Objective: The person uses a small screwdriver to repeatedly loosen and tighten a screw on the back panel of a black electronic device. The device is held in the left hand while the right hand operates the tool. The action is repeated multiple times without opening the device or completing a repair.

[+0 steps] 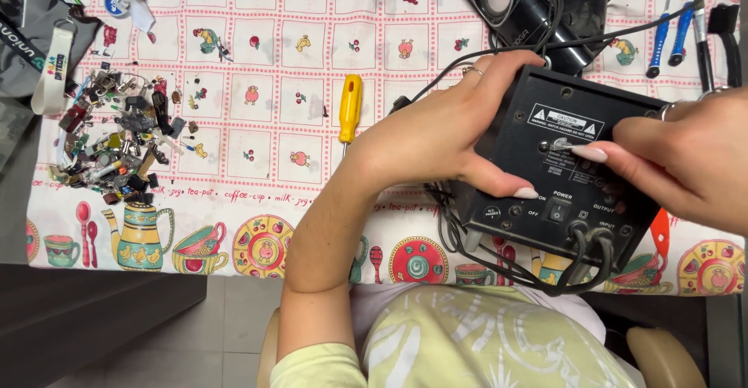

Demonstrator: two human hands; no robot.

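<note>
Black plastic speaker box (pixel 557 162), rear panel up, resting at the near table edge on a patterned tablecloth (pixel 257 84); 2 cables leave its lower sockets. Left hand (pixel 436 135): closed around the box's left side, thumb pressed on the panel, steadying it. Right hand (pixel 686 158): fingers pinched on a small silvery piece at a screw hole near the warning label; whether it is a screw or a tool tip cannot be told. Step judged: working 1 panel fastener. Next move would call for a steady box and a firm pinch. Nearby: yellow-handled screwdriver (pixel 350 107), lying apart; heap of small electronic scraps (pixel 117 139); 1 small round speaker (pixel 510 2); blue-handled tools (pixel 670 29).
</note>
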